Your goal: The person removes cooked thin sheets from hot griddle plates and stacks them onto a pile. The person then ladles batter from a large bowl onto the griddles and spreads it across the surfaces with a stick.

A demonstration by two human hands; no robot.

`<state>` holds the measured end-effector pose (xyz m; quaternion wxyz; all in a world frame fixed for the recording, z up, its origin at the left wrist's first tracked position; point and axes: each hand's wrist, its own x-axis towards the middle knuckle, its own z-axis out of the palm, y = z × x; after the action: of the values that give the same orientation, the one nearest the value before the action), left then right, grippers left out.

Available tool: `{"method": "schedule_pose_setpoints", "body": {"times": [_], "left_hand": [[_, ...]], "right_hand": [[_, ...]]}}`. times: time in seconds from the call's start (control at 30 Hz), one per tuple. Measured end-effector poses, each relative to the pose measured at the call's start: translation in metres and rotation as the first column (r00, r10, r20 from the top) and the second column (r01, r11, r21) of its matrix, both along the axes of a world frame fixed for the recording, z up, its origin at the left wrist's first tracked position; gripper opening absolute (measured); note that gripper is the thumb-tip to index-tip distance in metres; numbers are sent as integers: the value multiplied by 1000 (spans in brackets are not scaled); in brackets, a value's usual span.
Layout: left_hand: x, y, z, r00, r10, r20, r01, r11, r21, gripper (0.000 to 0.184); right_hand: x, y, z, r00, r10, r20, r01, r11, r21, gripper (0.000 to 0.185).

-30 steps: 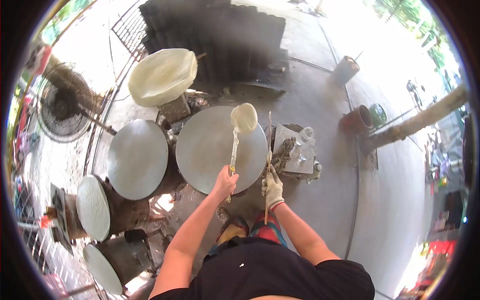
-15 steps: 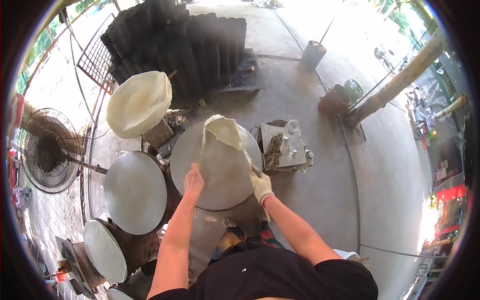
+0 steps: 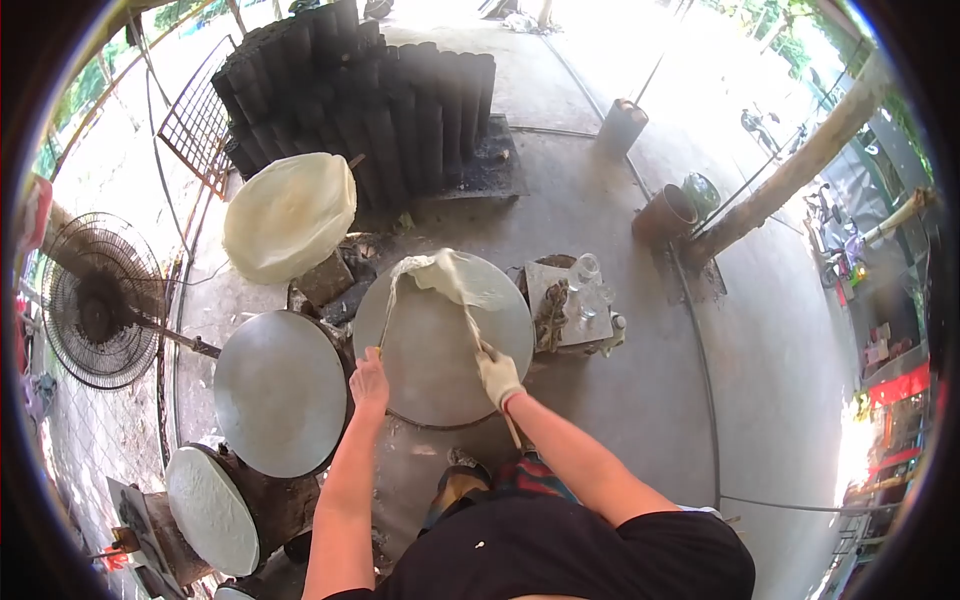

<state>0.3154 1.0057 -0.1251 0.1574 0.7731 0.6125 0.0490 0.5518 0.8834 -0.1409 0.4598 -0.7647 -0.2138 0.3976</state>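
Note:
A thin, pale, floppy sheet (image 3: 440, 272) drapes across the far part of a round flat griddle (image 3: 430, 370) in front of me. My left hand (image 3: 370, 382), bare, is closed on a thin stick near the griddle's left edge; the stick's far end meets the sheet's left side. Over the right part of the griddle, my right hand (image 3: 500, 378) wears a cream glove and is wrapped round a longer wooden stick (image 3: 470, 325). That stick's tip reaches the sheet, and its butt sticks out below the glove. What the sheet is made of cannot be told for certain.
Left of me are a second round griddle (image 3: 278, 395) and a white-coated one (image 3: 212, 510). Large pale round sheets (image 3: 290, 215) lie stacked at back left, before dark cylinders (image 3: 370, 120). A fan (image 3: 100, 300) stands far left. Glass jars (image 3: 590, 295) sit on a stand right.
Both hands have shifted left and slightly towards my body. The sheet, held up in a loop before, now hangs lower and spreads wider over the griddle's far side. The camera view has shifted slightly.

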Motion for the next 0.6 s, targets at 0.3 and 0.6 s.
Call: {"method": "schedule_pose_setpoints", "body": {"times": [0.3,0.6], "left_hand": [[-41,-22,22,999,14,-45,-11,996,83,51],[-88,-57,36,1000,-7,3,6,976,219,57]], "right_hand": [[-5,19,-4,981,99,-164,-96,995,23,36],[10,33,-9,981,163,-109,-160,987,33,34]]}}
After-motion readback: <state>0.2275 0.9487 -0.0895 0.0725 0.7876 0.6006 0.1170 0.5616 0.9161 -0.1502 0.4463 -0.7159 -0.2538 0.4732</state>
